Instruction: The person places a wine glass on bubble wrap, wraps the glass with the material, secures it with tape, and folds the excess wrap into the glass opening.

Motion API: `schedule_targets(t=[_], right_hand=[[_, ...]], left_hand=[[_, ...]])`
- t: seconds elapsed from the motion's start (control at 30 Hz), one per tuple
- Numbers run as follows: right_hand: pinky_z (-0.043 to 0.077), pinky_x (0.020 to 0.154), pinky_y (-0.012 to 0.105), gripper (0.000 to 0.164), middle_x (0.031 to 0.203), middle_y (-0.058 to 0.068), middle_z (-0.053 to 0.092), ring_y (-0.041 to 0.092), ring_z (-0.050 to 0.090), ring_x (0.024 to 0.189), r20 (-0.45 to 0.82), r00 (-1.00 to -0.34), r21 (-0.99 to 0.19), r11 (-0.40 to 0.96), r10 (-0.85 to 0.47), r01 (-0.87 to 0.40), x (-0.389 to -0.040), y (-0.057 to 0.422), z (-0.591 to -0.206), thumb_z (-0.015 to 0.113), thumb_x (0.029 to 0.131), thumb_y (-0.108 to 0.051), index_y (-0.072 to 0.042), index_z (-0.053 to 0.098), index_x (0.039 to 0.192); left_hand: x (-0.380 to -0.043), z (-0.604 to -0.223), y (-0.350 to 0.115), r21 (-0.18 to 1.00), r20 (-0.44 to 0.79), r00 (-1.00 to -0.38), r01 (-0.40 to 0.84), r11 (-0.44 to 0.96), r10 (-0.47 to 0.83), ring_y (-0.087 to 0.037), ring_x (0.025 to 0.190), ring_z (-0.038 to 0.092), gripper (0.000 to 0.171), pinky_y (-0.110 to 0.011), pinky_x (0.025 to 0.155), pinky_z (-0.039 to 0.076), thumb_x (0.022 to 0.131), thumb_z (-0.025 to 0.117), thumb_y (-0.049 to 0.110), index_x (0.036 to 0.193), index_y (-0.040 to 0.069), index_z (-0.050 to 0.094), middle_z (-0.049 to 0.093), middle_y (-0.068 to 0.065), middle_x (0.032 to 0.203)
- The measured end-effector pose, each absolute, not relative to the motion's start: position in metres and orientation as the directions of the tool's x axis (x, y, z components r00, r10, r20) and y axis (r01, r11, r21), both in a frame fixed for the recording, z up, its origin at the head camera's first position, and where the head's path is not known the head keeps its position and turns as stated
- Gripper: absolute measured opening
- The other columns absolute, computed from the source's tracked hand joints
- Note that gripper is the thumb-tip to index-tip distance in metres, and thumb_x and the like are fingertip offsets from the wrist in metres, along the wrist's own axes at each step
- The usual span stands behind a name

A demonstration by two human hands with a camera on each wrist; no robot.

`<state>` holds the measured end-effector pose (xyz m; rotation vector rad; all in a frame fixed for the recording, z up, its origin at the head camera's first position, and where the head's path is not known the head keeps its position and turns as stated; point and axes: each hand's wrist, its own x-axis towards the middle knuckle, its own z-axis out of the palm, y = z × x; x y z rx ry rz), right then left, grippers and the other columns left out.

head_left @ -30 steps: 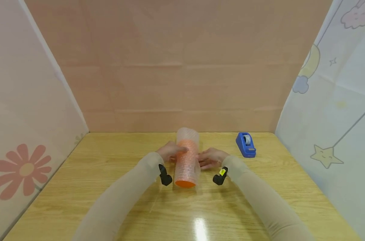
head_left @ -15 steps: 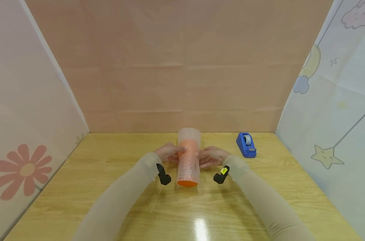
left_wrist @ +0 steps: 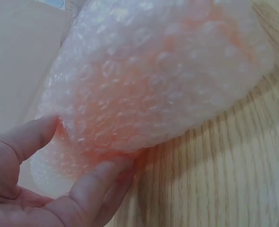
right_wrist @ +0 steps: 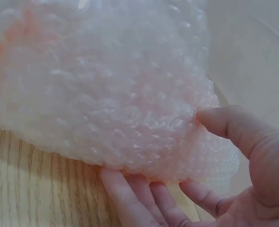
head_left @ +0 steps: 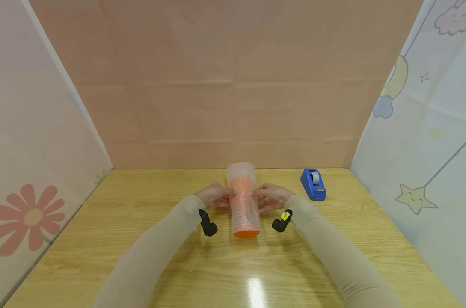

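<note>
An orange cylinder [head_left: 246, 234], wrapped in clear bubble wrap [head_left: 245, 205], lies lengthwise on the wooden table; its orange end faces me. From the left side my left hand [head_left: 214, 196] grips the bundle, thumb up on the wrap and fingers low against its side. On the other side my right hand [head_left: 273, 197] holds it likewise. The left wrist view shows the left thumb pressing the bubbles, with fingertips tucked by the bundle's underside. In the right wrist view, the right thumb [right_wrist: 220, 124] touches the wrap and several fingers reach along its lower edge.
A blue tape dispenser [head_left: 313, 185] with a roll of clear tape stands at the back right of the table. A thin pale strip [head_left: 199, 254] lies near the left forearm. Fabric-like walls [head_left: 233, 85] border the table at the back and both sides.
The wrapped cylinder has shifted slightly right and appears to have rolled. The loose wrap edge on its right no longer sticks out. My right thumb has come up onto the wrap.
</note>
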<state>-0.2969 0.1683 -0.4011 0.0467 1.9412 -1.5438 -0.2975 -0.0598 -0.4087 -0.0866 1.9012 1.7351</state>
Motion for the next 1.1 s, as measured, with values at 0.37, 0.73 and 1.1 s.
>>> schedule_targets(t=[0.37, 0.73, 1.1], right_hand=[[0.058, 0.082, 0.039, 0.060, 0.128, 0.026, 0.048, 0.029, 0.061, 0.098, -0.510, -0.782, -0.856, 0.303, -0.358, 0.420, -0.298, 0.163, -0.402, 0.058, 0.095, -0.025, 0.004, 0.027, 0.138], [0.056, 0.086, 0.037, 0.055, 0.124, 0.022, 0.052, 0.027, 0.058, 0.101, -0.537, -0.770, -0.839, 0.316, -0.345, 0.443, -0.296, 0.155, -0.401, 0.055, 0.095, -0.027, 0.003, 0.037, 0.138], [0.054, 0.092, 0.043, 0.059, 0.134, 0.027, 0.047, 0.031, 0.057, 0.108, -0.542, -0.764, -0.837, 0.304, -0.350, 0.455, -0.297, 0.153, -0.400, 0.055, 0.095, -0.027, 0.003, 0.034, 0.141]], left_hand=[[-0.294, -0.401, -0.065, 0.882, -0.463, -0.842, -0.409, 0.233, 0.277, -0.020, 0.075, 0.065, 0.026, -0.042, 0.091, 0.055, 0.092, 0.066, 0.016, 0.107, -0.004, 0.061, 0.061, -0.011, 0.090], [-0.294, -0.405, -0.066, 0.900, -0.427, -0.864, -0.377, 0.219, 0.266, -0.021, 0.084, 0.064, 0.026, -0.041, 0.091, 0.054, 0.093, 0.063, 0.013, 0.111, -0.004, 0.054, 0.060, -0.012, 0.097], [-0.291, -0.401, -0.059, 0.922, -0.285, -0.944, -0.222, 0.317, 0.168, -0.020, 0.076, 0.052, 0.028, -0.045, 0.090, 0.052, 0.088, 0.066, 0.003, 0.109, 0.002, 0.047, 0.050, -0.008, 0.095]])
